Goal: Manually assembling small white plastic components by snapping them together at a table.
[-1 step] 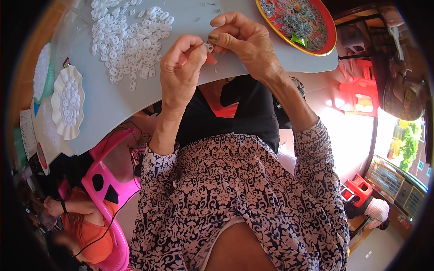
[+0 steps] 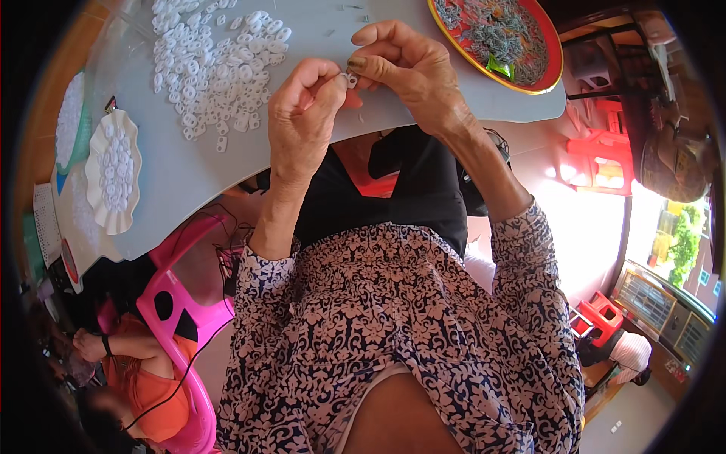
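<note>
Over the near edge of the grey table (image 2: 249, 155), my two hands meet fingertip to fingertip. My left hand (image 2: 302, 113) is closed in a pinch on a small white plastic piece (image 2: 352, 79) with a hole in it. Thumb and fingers of my right hand (image 2: 420, 79) press together against the same piece; whatever else they grip is too small to make out. Left of my hands spreads a pile of similar white plastic pieces (image 2: 219, 72). To the right, a round red tray (image 2: 558, 64) with a yellow rim carries many small grey parts (image 2: 488, 34).
A green packet (image 2: 501, 68) lies in the tray. At the left stands a scalloped white dish (image 2: 96, 170) of white pieces. A pink chair (image 2: 200, 408) with a person in orange (image 2: 151, 386) is at lower left; red stools (image 2: 601, 163) stand right.
</note>
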`<action>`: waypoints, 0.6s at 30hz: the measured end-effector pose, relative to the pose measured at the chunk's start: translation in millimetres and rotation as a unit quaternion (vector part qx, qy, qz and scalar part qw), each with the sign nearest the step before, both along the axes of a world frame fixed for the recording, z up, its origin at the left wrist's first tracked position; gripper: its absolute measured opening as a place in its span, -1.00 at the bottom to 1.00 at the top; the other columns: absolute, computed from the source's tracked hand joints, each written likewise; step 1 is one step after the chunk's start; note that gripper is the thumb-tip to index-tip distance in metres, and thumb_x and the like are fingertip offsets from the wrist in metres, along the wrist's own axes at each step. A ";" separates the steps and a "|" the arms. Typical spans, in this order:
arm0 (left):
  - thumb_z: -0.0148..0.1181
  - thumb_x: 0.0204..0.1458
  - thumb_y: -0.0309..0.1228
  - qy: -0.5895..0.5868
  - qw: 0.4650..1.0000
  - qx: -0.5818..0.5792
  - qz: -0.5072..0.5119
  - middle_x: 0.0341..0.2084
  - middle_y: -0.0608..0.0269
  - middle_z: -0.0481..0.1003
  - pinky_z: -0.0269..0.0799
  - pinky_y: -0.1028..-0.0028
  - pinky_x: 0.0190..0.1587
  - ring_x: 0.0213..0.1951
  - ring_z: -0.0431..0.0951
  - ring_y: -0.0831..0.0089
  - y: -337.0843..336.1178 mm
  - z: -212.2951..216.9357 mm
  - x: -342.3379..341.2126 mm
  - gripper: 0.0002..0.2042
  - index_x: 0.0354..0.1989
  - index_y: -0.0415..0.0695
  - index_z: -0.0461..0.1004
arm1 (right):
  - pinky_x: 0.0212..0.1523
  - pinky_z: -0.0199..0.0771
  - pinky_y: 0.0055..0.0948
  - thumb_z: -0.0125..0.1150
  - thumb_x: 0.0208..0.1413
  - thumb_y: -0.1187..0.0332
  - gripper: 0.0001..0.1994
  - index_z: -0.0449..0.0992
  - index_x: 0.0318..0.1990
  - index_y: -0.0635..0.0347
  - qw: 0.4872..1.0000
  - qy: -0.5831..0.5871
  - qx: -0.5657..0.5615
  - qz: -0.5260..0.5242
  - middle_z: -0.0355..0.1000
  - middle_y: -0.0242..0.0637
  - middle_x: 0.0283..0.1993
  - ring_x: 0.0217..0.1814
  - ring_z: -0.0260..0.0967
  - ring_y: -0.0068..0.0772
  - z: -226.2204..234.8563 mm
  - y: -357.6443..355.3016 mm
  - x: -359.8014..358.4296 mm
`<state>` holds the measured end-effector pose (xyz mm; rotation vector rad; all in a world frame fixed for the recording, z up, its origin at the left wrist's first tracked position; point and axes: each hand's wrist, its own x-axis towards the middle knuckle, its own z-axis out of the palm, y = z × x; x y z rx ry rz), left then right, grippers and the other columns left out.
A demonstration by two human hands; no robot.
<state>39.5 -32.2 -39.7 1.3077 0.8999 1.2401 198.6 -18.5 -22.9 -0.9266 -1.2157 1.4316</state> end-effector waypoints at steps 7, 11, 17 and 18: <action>0.03 0.09 -0.48 -0.027 0.999 -0.022 0.001 -0.50 0.35 0.46 0.31 0.63 -0.28 -0.44 0.42 0.64 -2.5 3.3 1.6 -0.90 -0.35 -0.25 0.43 | -0.31 0.45 -0.65 0.21 0.04 0.53 -0.79 0.40 -0.16 0.30 0.999 -0.006 0.024 -0.030 0.48 -0.32 -0.40 -0.38 0.40 -0.64 -3.3 -1.4 -3.5; 0.03 0.10 -0.47 0.010 1.000 -0.012 0.000 -0.51 0.37 0.46 0.30 0.65 -0.27 -0.43 0.40 0.67 -2.5 3.2 2.0 -0.89 -0.33 -0.24 0.44 | -0.28 0.46 -0.66 0.21 0.04 0.53 -0.78 0.38 -0.15 0.31 0.998 -0.019 0.039 -0.040 0.47 -0.33 -0.39 -0.36 0.41 -0.65 -6.2 -4.0 -3.5; 0.06 0.11 -0.47 0.003 1.000 -0.003 -0.005 -0.49 0.36 0.47 0.31 0.66 -0.31 -0.41 0.43 0.66 0.2 -2.3 0.3 -0.90 -0.30 -0.25 0.44 | -0.31 0.44 -0.65 0.19 0.09 0.44 -0.87 0.46 -0.26 0.33 0.992 -0.065 0.110 -0.023 0.46 -0.40 -0.40 -0.37 0.38 -0.68 -10.2 -4.2 -0.3; 0.08 0.10 -0.47 0.004 1.000 0.000 -0.008 -0.47 0.38 0.46 0.33 0.67 -0.36 -0.41 0.47 0.65 0.8 -4.6 -0.8 -0.90 -0.31 -0.25 0.43 | -0.32 0.43 -0.65 0.18 0.11 0.42 -0.87 0.48 -0.29 0.33 0.991 -0.081 0.105 -0.023 0.46 -0.41 -0.42 -0.38 0.37 -0.69 -8.7 -4.1 0.1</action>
